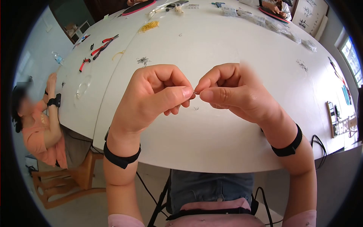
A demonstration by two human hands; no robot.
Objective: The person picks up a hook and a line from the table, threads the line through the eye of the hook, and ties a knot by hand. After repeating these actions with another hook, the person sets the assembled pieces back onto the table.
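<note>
Both hands meet above the white table (166, 151), thumb and fingers of each pinched together. Between the fingertips shows a tiny thin metal piece (195, 93). My left hand (155, 94) grips its left side and my right hand (234, 89) its right side; the exact shape is too small to tell. A thin clear strand seems to hang under my right fingers. Just below the hands a small wire hook (196, 108) lies on the table. Beyond my left hand is a little pile of metal hooks (143, 60).
Red-handled pliers (103, 47) and smaller red cutters (84, 65) lie at the left. A yellow bead pile (149, 26) is at the back, plastic packets (261, 20) back right, a framed object (332, 119) far right. A co-worker (41, 128) sits at the left.
</note>
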